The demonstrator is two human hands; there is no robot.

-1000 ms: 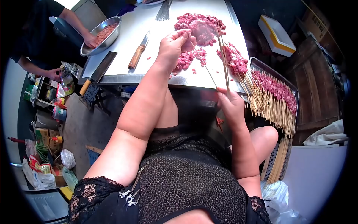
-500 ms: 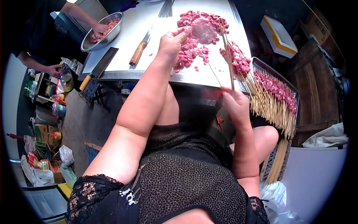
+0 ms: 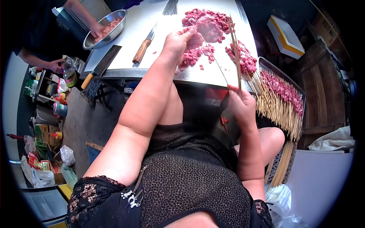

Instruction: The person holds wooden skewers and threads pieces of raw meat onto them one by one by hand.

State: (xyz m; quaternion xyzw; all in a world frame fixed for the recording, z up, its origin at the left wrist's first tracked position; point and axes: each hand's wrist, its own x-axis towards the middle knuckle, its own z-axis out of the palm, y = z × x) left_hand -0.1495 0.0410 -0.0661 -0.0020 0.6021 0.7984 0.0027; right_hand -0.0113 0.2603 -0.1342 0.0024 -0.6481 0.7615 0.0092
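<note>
My left hand (image 3: pixel 179 42) is closed, fingertips pinched at the upper end of a thin skewer (image 3: pixel 216 60); any small meat piece between them is hard to make out. My right hand (image 3: pixel 242 103) is closed around the lower end of that skewer and a few more skewers (image 3: pixel 236 57) that point up. Beyond the hands lies a large pile of cut pink meat (image 3: pixel 209 24), with a smaller pile (image 3: pixel 192 57) nearer. Meat threaded on skewers (image 3: pixel 245 60) rests at the table's right edge, beside a metal tray (image 3: pixel 303 95) of filled skewers.
On the white table (image 3: pixel 161 34) lie a wooden-handled knife (image 3: pixel 142 50), a cleaver (image 3: pixel 104 62) and thin metal rods (image 3: pixel 171 7). At left, another person's hand (image 3: pixel 97 30) is in a metal bowl (image 3: pixel 121 28) of meat; their other hand (image 3: pixel 55 66) holds a bottle (image 3: pixel 69 72).
The skewers in my right hand have shifted slightly right. My left hand stays pinched near the same spot. The other person's hand has moved within the bowl.
</note>
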